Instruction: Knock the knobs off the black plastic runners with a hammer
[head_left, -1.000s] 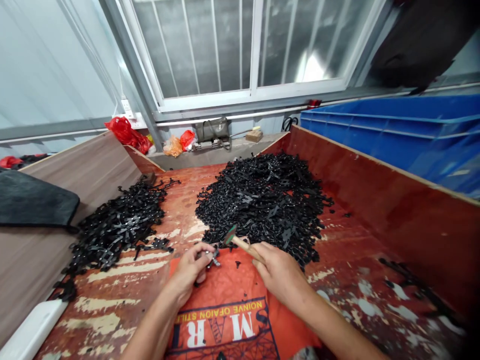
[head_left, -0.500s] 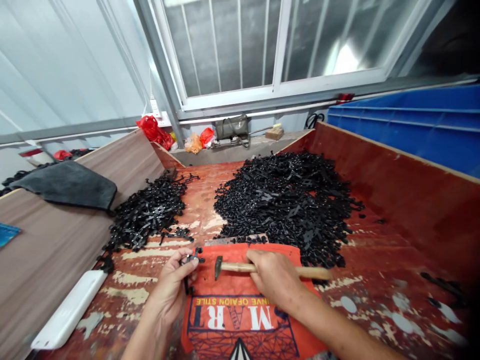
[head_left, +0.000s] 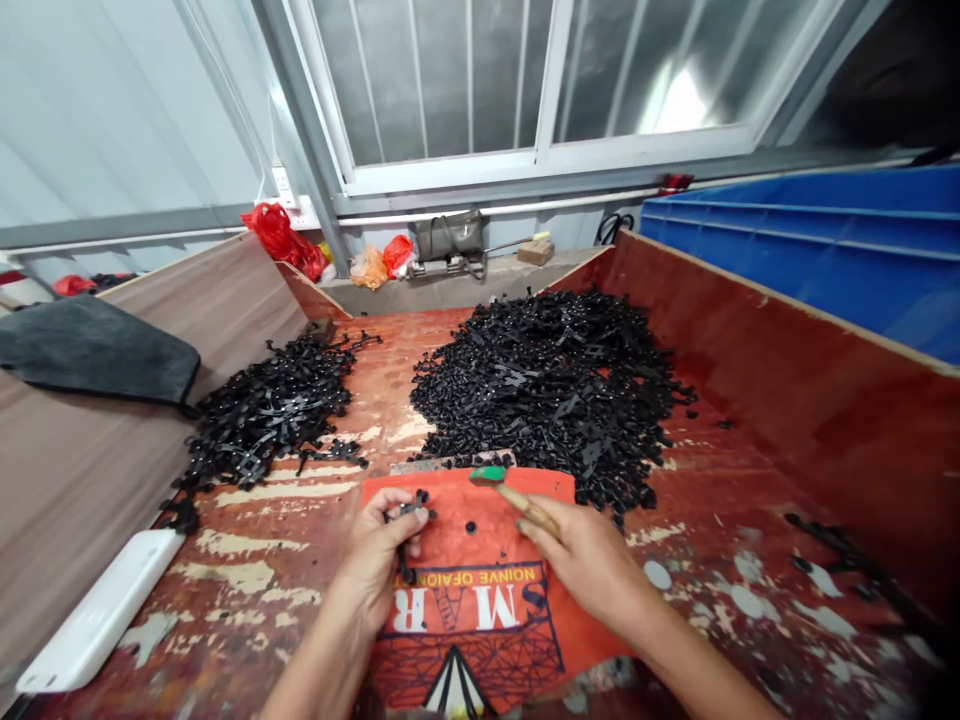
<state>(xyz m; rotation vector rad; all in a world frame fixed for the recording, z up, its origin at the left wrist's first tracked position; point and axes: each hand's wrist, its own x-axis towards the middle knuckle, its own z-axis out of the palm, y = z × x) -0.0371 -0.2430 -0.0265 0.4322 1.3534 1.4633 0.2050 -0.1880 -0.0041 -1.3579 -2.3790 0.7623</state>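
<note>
My left hand [head_left: 379, 560] pinches a black branched part [head_left: 406, 572] above the left side of a red printed cloth [head_left: 450, 500]. My right hand [head_left: 581, 550] is closed round the wooden handle of a hammer [head_left: 531, 512] over the right side of the cloth. The hammer's head, its upper face green, points up and left near the cloth's far edge. Between my hands, a small round black piece [head_left: 471, 527] lies on the cloth.
A large heap of black parts [head_left: 555, 390] lies beyond the cloth, a smaller heap [head_left: 262, 410] to the left. Wooden boards flank the table [head_left: 247, 545]. A white oblong case [head_left: 101, 610] is at the left, a blue crate [head_left: 825, 250] at the right.
The hammer has turned in my right hand, so its green face shows and its head points away. A small round black piece now shows on the cloth. The view has shifted slightly.
</note>
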